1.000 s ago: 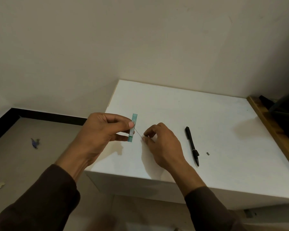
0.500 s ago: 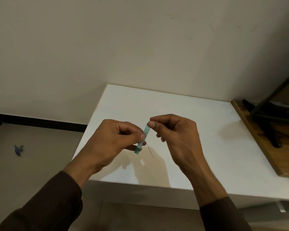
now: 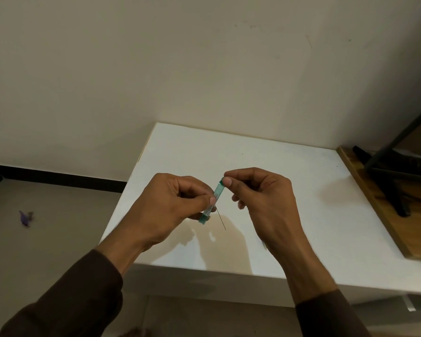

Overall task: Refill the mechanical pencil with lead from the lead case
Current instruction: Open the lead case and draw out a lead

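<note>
- White tabletop (image 3: pixel 265 152) pushed into a plain wall corner, with a wooden board (image 3: pixel 374 205) at its right edge and a dark stand on it. That's the whole setup; no pencil is visible anywhere on the table right now.
- Your left hand (image 3: pixel 165 210) has the teal lead case (image 3: pixel 213 201) pinched between thumb and fingers around its lower half. The case is tilted, long axis running from lower left up to upper right, and it's held up off the table.
- Your right hand (image 3: pixel 263 198) is curled in, thumb and forefinger pinching the case's top end (looks like the cap end, but I can't tell if you're opening or closing it).
- One thin lead (image 3: pixel 221 220) pokes out just beside the case's lower end, slanting down and to the right. It seems to come from under your left fingers, though exactly which finger traps it is too small to see.
- The thing the next bit turns on: both hands meet on the same little case, right hand on the high end, left on the low end, and the loose lead sits closer to your left hand.
- My guess is you still need the pencil in hand before that lead goes anywhere, and it looks snappable, so easy on the squeeze.
</note>
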{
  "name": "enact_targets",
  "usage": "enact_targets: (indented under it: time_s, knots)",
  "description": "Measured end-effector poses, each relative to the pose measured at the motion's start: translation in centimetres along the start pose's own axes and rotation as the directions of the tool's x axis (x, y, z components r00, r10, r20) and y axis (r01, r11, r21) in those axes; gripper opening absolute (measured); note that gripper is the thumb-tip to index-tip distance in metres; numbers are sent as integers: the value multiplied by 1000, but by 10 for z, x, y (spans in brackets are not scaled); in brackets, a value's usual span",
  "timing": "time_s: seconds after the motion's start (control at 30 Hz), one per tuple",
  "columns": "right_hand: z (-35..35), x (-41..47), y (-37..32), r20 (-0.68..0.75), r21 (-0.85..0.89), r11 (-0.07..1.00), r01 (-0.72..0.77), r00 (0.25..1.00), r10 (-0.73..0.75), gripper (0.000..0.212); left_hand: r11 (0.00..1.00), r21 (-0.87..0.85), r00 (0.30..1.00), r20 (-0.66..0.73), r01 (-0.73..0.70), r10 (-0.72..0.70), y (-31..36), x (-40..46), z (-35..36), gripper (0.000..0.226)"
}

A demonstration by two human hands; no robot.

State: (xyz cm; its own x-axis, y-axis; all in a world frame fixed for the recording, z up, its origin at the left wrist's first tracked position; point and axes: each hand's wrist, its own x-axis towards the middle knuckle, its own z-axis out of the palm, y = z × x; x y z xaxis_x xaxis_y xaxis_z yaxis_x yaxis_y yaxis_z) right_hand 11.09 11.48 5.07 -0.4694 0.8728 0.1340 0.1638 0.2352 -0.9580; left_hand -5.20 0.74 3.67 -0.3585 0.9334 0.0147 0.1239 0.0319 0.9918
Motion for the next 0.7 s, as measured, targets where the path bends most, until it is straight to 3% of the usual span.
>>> enact_targets:
  time_s: [0.7]
  knots:
    - [-14,1,-2,121,-46,999,24,992,-18,8,997,76,1000,3,-29,29,1,1,1,9]
